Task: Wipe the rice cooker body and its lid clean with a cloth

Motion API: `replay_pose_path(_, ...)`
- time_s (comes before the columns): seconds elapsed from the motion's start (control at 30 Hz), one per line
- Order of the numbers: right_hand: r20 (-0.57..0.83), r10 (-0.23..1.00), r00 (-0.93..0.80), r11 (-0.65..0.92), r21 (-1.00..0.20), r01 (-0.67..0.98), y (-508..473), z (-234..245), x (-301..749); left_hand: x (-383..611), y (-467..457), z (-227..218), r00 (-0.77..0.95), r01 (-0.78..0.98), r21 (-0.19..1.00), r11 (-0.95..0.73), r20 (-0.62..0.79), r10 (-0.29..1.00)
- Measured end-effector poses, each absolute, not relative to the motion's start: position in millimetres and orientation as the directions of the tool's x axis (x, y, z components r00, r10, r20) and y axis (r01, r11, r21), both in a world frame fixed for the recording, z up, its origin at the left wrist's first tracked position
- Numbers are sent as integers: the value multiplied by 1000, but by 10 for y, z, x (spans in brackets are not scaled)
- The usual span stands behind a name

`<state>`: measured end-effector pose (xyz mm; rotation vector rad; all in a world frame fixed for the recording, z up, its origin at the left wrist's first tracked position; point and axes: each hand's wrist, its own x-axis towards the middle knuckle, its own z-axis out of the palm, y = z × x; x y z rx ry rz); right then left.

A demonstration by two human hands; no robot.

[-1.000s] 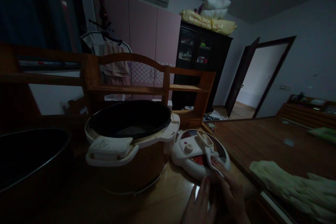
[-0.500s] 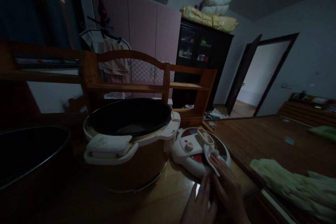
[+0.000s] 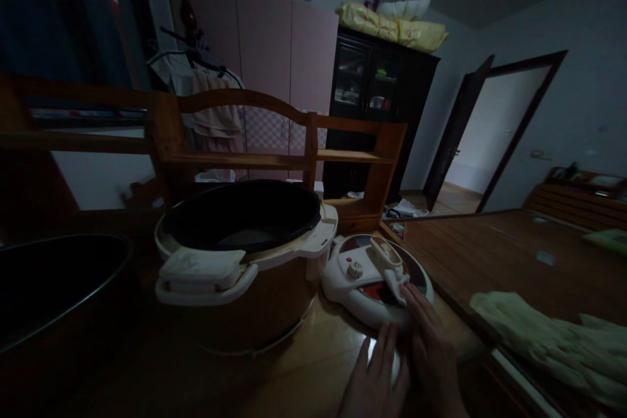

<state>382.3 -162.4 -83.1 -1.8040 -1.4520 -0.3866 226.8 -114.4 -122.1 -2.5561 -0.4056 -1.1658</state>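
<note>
An open electric pressure cooker (image 3: pixel 245 274) with a dark inner pot stands on the wooden table (image 3: pixel 304 379). Its white and red lid (image 3: pixel 365 271) lies flat on the table to the right of it. My right hand (image 3: pixel 431 353) rests on the lid's near edge, fingers stretched forward and pressing a small white cloth (image 3: pixel 396 285) against the lid. Beside it lies my left hand (image 3: pixel 375 375), flat on the table with fingers extended, just short of the lid.
A large dark pot (image 3: pixel 53 294) sits at the left. A wooden shelf rack (image 3: pixel 274 157) stands behind the cooker. A light green cloth (image 3: pixel 548 339) lies at the right. Further back are a pink wardrobe (image 3: pixel 264 59), a black cabinet (image 3: pixel 377 111) and an open door (image 3: pixel 494 130).
My right hand and the white cloth shift slightly on the lid. The view has drifted a little; my left hand stays flat on the table.
</note>
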Motion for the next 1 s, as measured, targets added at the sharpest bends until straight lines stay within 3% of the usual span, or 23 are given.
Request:
replay_pose_path(0.23,640,690,339,-96,-383,919,-1743,-915,3792,2243,-1114,-1179,649,359,-196,-912,755,93)
replay_pose_path(0.43,597,740,310,-149,-305,941,-1786,-888,3806,2296,-1117,-1191,579,397,-148,-906,807,122)
replay_pose_path(0.63,592,761,267,-158,-230,960,-1521,-641,3811,2255,-1150,-1104,606,400,-183,-898,788,109)
replay_pose_path(1.0,558,774,300,-102,-357,929,-1728,-729,3731,2228,-1155,-1025,589,449,-218,-867,802,103)
